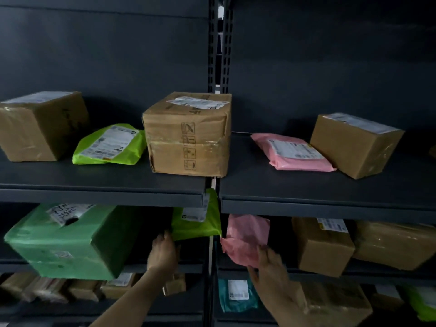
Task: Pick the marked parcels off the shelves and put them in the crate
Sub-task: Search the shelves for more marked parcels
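Dark metal shelves (101, 185) hold parcels on several levels. On the middle level my left hand (163, 251) grips the lower left corner of a lime green mailer bag (197, 223) that leans upright by the central post. To its right my right hand (271, 265) holds the bottom edge of a pink mailer bag (246, 237), also standing on edge. No crate is in view. I cannot make out any marks on these two bags.
The upper level carries a brown box (188, 135) at the centre, another brown box (40, 126) and a green mailer (111, 145) to the left, a pink mailer (292, 152) and a box (356, 145) to the right. A large green wrapped parcel (66, 241) sits left of my hand.
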`<state>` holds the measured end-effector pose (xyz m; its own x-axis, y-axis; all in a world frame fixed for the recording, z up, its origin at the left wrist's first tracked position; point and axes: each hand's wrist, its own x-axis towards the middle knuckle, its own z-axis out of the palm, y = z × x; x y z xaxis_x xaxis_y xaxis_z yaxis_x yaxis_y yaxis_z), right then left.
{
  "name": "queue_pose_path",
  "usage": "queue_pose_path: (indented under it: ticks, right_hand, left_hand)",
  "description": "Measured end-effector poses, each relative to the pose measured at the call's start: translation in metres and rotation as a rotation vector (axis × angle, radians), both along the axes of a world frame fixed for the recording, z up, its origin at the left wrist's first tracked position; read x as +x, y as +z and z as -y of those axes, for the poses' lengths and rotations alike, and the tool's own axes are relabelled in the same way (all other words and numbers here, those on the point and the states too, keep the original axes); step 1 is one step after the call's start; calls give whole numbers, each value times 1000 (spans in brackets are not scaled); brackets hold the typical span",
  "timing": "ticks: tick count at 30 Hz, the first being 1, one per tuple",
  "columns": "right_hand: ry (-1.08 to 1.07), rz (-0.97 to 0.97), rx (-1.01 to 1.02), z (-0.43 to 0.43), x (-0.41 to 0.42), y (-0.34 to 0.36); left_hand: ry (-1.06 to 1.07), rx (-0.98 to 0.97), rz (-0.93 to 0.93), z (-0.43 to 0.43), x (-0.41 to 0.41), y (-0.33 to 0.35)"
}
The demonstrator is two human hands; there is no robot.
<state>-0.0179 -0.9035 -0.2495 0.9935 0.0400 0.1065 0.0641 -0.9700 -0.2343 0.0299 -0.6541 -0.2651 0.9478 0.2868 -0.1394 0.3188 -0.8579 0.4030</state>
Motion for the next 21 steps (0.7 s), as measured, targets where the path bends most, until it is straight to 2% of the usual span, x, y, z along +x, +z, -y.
queue_pose_path:
  ticks: [3, 10, 16, 19, 21]
  right_hand:
    - [-7, 4, -22, 3, 12, -17]
    - [19, 40, -36, 2, 16, -41]
    - [40, 141, -79, 9, 5, -32]
    - [27, 32, -58, 13, -4, -27]
    - [38, 27, -58, 14, -15, -25]
  left_hand:
    - [21, -38, 9, -1, 13, -4]
    - [13, 25, 47, 9, 18, -8]
    - [-100, -53, 169, 6, -30, -19]
    - [-163, -74, 185, -5, -59, -22]
    - [-188, -82, 168, -12, -72, -20]
